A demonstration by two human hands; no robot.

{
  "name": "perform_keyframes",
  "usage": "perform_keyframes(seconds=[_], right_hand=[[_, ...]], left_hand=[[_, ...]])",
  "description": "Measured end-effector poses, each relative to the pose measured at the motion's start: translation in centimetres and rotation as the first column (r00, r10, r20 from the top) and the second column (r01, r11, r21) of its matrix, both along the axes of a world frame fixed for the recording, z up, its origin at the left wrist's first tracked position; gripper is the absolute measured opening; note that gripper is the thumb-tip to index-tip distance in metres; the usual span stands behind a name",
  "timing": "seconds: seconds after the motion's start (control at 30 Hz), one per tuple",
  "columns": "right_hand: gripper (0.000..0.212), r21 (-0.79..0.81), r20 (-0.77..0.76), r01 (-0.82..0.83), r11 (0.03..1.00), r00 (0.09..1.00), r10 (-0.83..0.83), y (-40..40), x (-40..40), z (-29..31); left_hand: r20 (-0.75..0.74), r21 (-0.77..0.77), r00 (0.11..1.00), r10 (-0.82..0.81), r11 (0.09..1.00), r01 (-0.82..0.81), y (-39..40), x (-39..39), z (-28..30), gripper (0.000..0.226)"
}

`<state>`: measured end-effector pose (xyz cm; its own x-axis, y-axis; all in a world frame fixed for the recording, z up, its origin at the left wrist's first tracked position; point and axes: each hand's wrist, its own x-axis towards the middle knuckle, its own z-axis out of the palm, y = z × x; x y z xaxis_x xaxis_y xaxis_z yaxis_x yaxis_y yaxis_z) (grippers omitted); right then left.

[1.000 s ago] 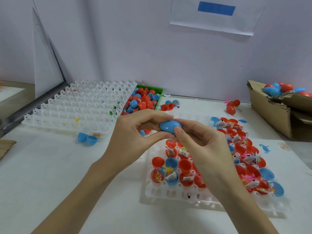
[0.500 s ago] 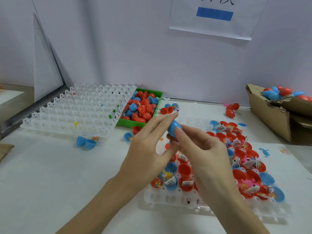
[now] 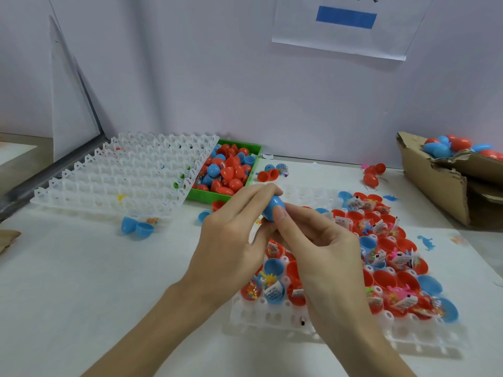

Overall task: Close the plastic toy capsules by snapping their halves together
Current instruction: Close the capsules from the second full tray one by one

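Capsule (image 3: 273,208) tipped from flat to nearly upright since a second ago — we pinch it with left hand (image 3: 231,238) and right hand (image 3: 321,248) above the filled tray (image 3: 272,317), likely squeezing it closed.

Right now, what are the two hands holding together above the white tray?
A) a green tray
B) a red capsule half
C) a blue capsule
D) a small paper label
C: the left hand and the right hand both pinch a blue capsule between their fingertips, above the white tray of open red and blue halves.
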<state>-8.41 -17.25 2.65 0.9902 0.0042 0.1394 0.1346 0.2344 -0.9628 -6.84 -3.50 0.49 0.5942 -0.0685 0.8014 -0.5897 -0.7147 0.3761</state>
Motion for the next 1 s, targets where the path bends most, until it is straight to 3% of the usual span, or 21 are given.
perform_keyframes(seconds=[0.17,0.3,0.4,0.5,0.6,0.77,0.87,1.0], right_hand=[[0.021,-0.017,-0.014,0.019,1.0,1.0,-0.019,0.0,-0.1,-0.2],[0.017,-0.028,-0.017,0.019,0.999,1.0,-0.02,-0.2,0.1,-0.4],[0.021,-0.04,-0.034,-0.007,0.999,0.999,0.005,-0.4,0.5,-0.3],[0.03,0.041,-0.052,-0.097,0.994,0.994,0.1,-0.7,0.9,0.0],[0.037,0.067,-0.045,-0.199,0.978,0.978,0.202,-1.0,1.1,0.3],[0.024,-0.05,0.075,-0.185,0.981,0.979,0.189,-0.9,0.7,0.5],[0.024,-0.175,0.23,-0.096,0.98,0.964,0.135,-0.7,0.4,0.5],[0.023,-0.173,0.296,-0.043,0.984,0.951,0.094,-0.5,0.1,0.5]], left_hand=[[0.017,0.097,1.0,-0.015,0.995,0.013,0.1,0.1,-0.2,0.037],[0.009,0.092,0.999,-0.048,0.995,0.047,0.1,0.2,-0.2,0.036],[-0.085,-0.084,0.989,-0.119,0.99,0.112,0.1,0.1,-0.1,0.038],[-0.189,-0.321,0.951,-0.244,0.931,0.175,-0.1,-0.2,0.4,0.038],[-0.227,-0.413,0.904,-0.362,0.876,0.247,-0.1,-0.4,0.9,0.041],[-0.205,-0.333,0.923,-0.324,0.91,0.246,0.2,-0.3,1.0,0.06],[-0.093,-0.207,0.968,-0.235,0.955,0.212,0.2,-0.2,0.6,0.048],[-0.033,-0.139,0.982,-0.185,0.974,0.179,0.2,-0.1,0.2,0.039]])
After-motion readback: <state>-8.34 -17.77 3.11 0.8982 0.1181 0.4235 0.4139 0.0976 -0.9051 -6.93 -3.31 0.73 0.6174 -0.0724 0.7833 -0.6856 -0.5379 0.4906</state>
